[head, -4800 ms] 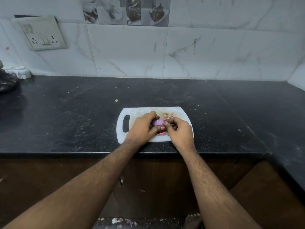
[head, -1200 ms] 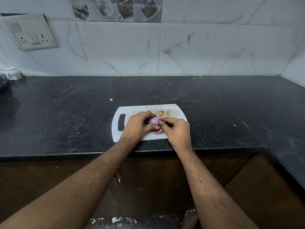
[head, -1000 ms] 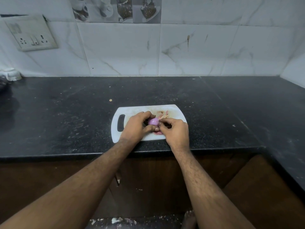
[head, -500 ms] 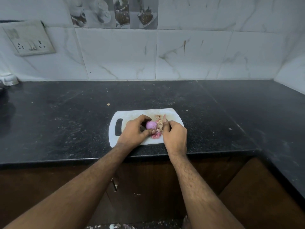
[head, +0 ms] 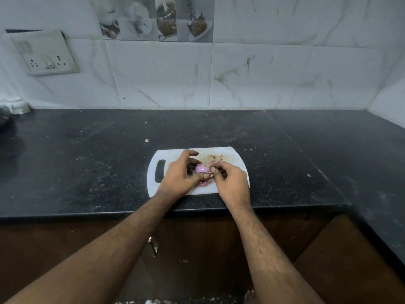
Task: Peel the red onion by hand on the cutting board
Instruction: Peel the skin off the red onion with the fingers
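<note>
Red onion [head: 202, 169] at frame centre over cutting board [head: 232, 152], cupped by left hand [head: 179, 176]; right hand [head: 230, 183] fingers [head: 213, 170] pinch skin flap at onion's right end, pull likely rightward.

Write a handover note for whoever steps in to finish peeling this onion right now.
Left hand: grips the onion over the cutting board, fingers curled round it.
Right hand: fingertips pinch a bit of skin at the onion's right side.
Board: lies near the front edge of the dark counter, handle slot to the left.
Done: much of the onion shows smooth and purple; loose peels lie on the board behind the hands, and more under them.
Left: pull off the piece now pinched, turn the onion to check its hidden sides, then clear the peels.
</note>
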Available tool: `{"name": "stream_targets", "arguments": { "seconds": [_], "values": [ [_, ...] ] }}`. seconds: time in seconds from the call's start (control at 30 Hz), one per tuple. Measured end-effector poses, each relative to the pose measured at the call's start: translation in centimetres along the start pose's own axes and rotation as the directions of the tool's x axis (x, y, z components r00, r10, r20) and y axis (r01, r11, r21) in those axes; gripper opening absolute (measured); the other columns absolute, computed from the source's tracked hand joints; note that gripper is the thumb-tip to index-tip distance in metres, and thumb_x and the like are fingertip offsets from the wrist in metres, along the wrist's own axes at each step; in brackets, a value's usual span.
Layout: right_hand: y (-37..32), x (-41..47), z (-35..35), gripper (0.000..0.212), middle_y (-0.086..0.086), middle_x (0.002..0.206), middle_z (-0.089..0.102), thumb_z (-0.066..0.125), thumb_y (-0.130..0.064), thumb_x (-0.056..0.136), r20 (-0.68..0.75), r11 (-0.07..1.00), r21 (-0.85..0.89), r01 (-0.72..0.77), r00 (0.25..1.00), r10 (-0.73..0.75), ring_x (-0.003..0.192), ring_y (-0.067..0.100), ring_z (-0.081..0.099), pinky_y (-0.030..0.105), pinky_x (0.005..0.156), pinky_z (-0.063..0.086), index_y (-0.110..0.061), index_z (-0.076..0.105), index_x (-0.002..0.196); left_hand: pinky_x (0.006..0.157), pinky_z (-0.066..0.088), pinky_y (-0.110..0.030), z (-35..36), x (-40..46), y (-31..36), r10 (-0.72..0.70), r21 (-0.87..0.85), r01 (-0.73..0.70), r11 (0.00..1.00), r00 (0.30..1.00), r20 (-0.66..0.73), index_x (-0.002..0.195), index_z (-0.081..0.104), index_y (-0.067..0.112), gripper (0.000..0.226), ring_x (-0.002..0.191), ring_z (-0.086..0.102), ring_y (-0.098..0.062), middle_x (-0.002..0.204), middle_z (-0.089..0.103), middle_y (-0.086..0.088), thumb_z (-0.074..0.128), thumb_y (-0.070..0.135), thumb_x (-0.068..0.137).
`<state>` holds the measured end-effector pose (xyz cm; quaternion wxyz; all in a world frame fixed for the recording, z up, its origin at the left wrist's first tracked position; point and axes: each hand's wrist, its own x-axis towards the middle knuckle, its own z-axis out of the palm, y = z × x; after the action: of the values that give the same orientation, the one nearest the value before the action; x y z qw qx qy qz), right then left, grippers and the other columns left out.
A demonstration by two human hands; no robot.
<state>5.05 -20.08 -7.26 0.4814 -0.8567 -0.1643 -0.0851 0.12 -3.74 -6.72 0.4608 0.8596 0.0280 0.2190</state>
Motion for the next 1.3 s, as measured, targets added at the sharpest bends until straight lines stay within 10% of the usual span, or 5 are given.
{"name": "stream_targets", "arguments": {
  "seconds": [0.17, 0.37, 0.77, 1.3],
  "values": [
    [-0.2, -0.2, 0.1, 0.020, -0.016, 0.107, 0.076, 0.061, -0.035, 0.100, 0.025, 1.000, -0.016, 0.014, 1.000, -0.014, 0.095, 0.005, 0.067, 0.032, 0.086, 0.058, -0.030, 0.075, 0.114, 0.084, 0.052, -0.016, -0.1, 0.0, -0.3, 0.093, 0.046, -0.090, 0.995, 0.994, -0.061, 0.106, 0.069, 0.015, 0.036, 0.095, 0.067, -0.004, 0.102, 0.073, 0.008, 0.090, 0.021, 0.078],
    [0.1, -0.3, 0.4, 0.017, -0.013, 0.104, 0.074, 0.067, -0.029, 0.097, -0.066, 0.995, 0.038, 0.093, 0.994, -0.091, 0.094, 0.004, 0.067, 0.033, 0.086, 0.059, -0.023, 0.075, 0.111, 0.101, 0.049, -0.024, 0.1, 0.3, -0.7, 0.198, 0.159, -0.207, 0.965, 0.978, 0.072, 0.127, 0.070, 0.019, 0.040, 0.111, 0.063, -0.008, 0.118, 0.068, 0.008, 0.080, 0.019, 0.088],
    [0.1, -0.3, -0.3, 0.019, -0.018, 0.097, 0.077, 0.078, -0.019, 0.089, -0.041, 0.983, 0.164, 0.081, 0.996, -0.075, 0.092, -0.006, 0.069, 0.007, 0.081, 0.051, -0.021, 0.081, 0.108, 0.086, 0.041, -0.011, 0.4, 0.3, -0.4, 0.186, 0.254, -0.215, 0.943, 0.973, 0.135, 0.134, 0.059, 0.014, 0.047, 0.101, 0.055, -0.006, 0.114, 0.056, 0.009, 0.076, 0.027, 0.092],
    [0.0, -0.1, -0.6, 0.014, -0.017, 0.083, 0.075, 0.080, -0.028, 0.089, -0.042, 0.989, 0.145, 0.010, 0.999, -0.004, 0.079, -0.005, 0.069, 0.011, 0.072, 0.054, -0.020, 0.081, 0.100, 0.084, 0.056, -0.041, 0.6, 0.4, -0.5, 0.154, 0.188, -0.171, 0.967, 0.983, 0.100, 0.104, 0.054, 0.025, 0.032, 0.095, 0.060, -0.014, 0.104, 0.059, 0.004, 0.081, 0.029, 0.086]
  ]
}}
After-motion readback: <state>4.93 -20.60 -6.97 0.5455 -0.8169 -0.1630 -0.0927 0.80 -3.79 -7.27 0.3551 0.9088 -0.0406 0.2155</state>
